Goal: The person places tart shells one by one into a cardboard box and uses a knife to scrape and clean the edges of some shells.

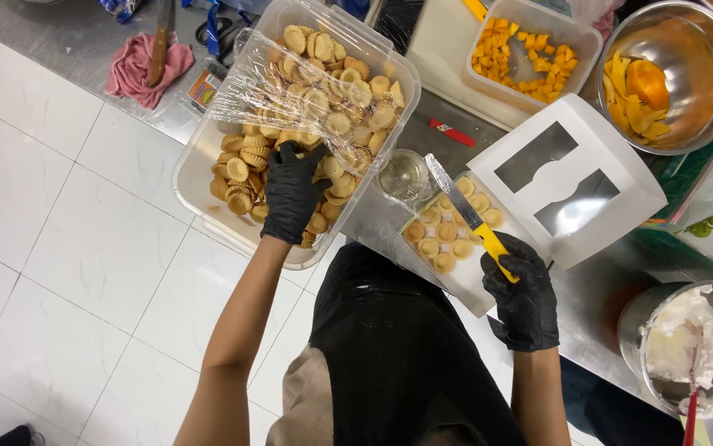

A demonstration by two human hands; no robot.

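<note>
My left hand (290,192), in a black glove, reaches into a large clear plastic tub (201,158) of small tart shells (348,95), its fingers down among the shells under loose cling film (278,87). My right hand (524,291), also black-gloved, grips the yellow handle of a palette knife (464,211). The blade points up over a white box (465,285) holding several tart shells (445,233). The box's windowed lid (571,177) stands open to the right.
A clear tub of orange fruit cubes (521,51) and a steel bowl of fruit slices (670,74) sit at the top right. A steel bowl of white cream (691,347) stands at the lower right. A small glass (404,175), a red-handled tool (452,132) and a pink cloth (146,66) lie on the steel counter.
</note>
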